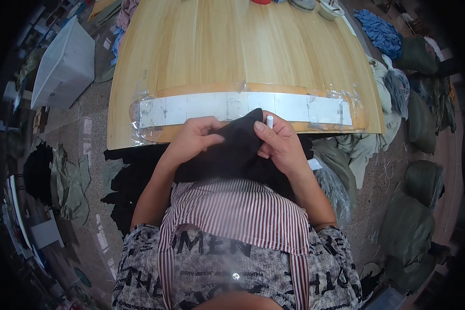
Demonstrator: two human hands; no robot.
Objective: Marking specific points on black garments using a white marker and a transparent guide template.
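A piece of black cloth (pixel 235 147) is stretched between my two hands at the table's near edge, its upper corner raised over a white marked strip (pixel 201 107). My left hand (pixel 195 138) pinches the cloth's left side between thumb and fingers. At the other side, my right hand (pixel 280 140) grips the cloth near its raised corner. A small white stick (pixel 269 121), like a piece of chalk or a marker, pokes up between the fingers of that same hand. More black cloth (pixel 134 175) hangs in my lap and below the table edge.
The wooden table (pixel 243 46) carries the strip under clear tape. At its far right stand a bowl (pixel 331 9) and a round tin (pixel 302 4). A white bin (pixel 66 64) is on the floor at left. Cloth heaps and green bundles (pixel 408 227) lie at right.
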